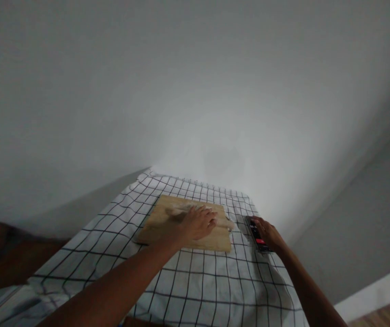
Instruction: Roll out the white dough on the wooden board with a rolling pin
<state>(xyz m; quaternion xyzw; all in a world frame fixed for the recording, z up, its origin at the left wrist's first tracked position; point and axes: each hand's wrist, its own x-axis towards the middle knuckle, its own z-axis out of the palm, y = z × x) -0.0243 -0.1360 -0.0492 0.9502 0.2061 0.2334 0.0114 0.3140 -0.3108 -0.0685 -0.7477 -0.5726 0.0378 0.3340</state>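
Observation:
A wooden cutting board lies on a checked cloth. My left hand rests over its middle, with the fingers stretched out and slightly apart. Near those fingertips is a pale, whitish patch on the board; I cannot make out what it is. Off to the right, my right hand is on a dark phone, its fingers reaching over the upper right part. The phone's lit screen shows white digits, partly covered by the fingers, and a red area. My right thumb is hidden.
White cloth with black grid lines covers the table, with folds at its right edge. A pale wall stands close behind. At the lower left are dim brown shapes, blurred. Wooden floor shows at the lower right.

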